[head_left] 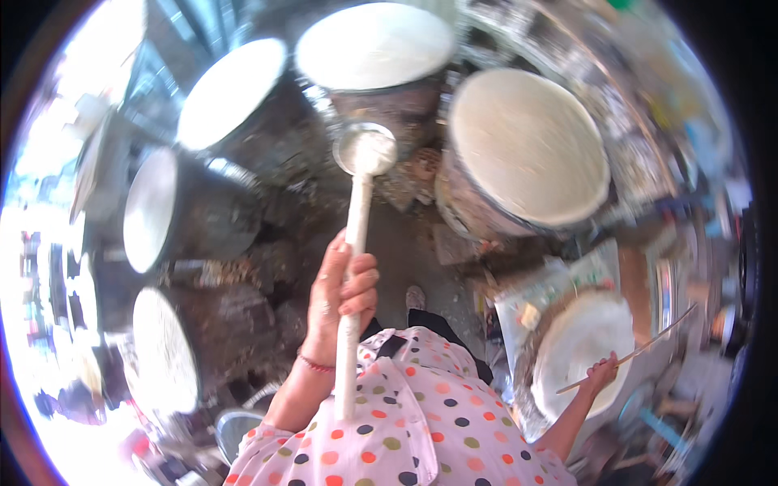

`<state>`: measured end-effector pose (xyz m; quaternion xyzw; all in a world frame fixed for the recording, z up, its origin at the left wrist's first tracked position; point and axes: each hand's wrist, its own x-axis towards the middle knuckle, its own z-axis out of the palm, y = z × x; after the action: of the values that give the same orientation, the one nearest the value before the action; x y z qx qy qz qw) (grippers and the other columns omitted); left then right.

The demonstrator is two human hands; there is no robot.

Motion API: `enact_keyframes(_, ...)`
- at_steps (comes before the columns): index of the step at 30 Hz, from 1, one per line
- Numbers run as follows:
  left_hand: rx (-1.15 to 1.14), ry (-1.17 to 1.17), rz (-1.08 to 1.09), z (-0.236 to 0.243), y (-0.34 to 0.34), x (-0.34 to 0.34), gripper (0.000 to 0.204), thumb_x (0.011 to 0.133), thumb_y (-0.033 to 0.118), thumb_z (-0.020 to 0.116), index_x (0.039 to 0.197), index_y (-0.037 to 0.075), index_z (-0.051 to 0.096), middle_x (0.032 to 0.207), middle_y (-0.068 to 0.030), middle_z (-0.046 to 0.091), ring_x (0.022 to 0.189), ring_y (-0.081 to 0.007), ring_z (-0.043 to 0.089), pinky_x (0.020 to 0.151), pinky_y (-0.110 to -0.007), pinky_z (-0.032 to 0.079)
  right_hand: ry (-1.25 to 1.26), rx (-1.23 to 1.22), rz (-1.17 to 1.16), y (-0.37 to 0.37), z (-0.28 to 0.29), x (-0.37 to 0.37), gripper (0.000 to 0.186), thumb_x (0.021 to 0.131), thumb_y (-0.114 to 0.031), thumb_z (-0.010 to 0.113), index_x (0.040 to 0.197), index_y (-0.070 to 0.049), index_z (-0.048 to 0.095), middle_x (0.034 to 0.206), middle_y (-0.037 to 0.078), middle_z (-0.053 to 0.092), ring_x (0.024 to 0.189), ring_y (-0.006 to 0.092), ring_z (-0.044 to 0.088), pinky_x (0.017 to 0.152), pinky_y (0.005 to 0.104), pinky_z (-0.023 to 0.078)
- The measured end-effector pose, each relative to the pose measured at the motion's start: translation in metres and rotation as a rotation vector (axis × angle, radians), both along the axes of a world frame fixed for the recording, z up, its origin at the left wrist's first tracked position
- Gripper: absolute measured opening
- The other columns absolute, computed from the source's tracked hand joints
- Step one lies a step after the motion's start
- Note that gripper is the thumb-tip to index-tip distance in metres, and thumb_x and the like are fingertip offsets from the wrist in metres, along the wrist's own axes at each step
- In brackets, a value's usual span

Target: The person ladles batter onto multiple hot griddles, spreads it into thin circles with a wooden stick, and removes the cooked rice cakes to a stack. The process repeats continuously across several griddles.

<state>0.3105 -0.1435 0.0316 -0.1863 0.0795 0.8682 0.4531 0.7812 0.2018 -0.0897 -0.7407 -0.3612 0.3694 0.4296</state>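
My left hand (344, 292) grips the white handle (356, 211) of a ladle, held vertically in the picture in front of my polka-dot shirt. Its round scoop (365, 148) has a whitish substance in it and sits between several large drums of pale, creamy material. My right hand (601, 373), low on the right, is closed round a long, thin wooden stick (660, 333) that crosses a round, shallow container of white material (571, 336). Whether the stick touches that material I cannot tell.
Large drums (527, 146) (373, 44) (231, 89) stand in an arc ahead, with more containers (150, 211) (162, 352) at my left. A metal pail (235, 433) is low on the left. Dark, stained floor (389, 243) shows around my shoe (416, 300). Cluttered items line the right edge.
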Motion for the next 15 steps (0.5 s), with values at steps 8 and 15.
enact_keyframes(8,0.073,-0.184,0.404,-0.049,-0.037,0.027,0.024,0.098,0.018,0.046,0.122,0.014,0.044,0.076,-0.0017,0.042,0.049,-0.0035,0.034,0.033,-0.015,0.032,0.412,0.156,1.235,-0.044,0.028,-0.394,0.016,0.1,-0.021,0.043,0.103,-0.007,0.05,0.074,0.0,0.051,0.054,0.0051,0.045,0.044,0.0194,0.037)
enact_keyframes(15,0.108,-0.049,0.965,-0.054,-0.113,0.085,0.025,0.097,0.013,0.047,0.122,0.015,0.043,0.076,-0.001,0.041,0.05,-0.0026,0.033,0.032,-0.015,0.031,0.398,-0.148,2.209,-0.264,0.046,-0.497,0.033,0.103,-0.024,0.035,0.132,-0.009,0.041,0.069,0.002,0.052,0.046,0.0048,0.044,0.04,0.0195,0.039)
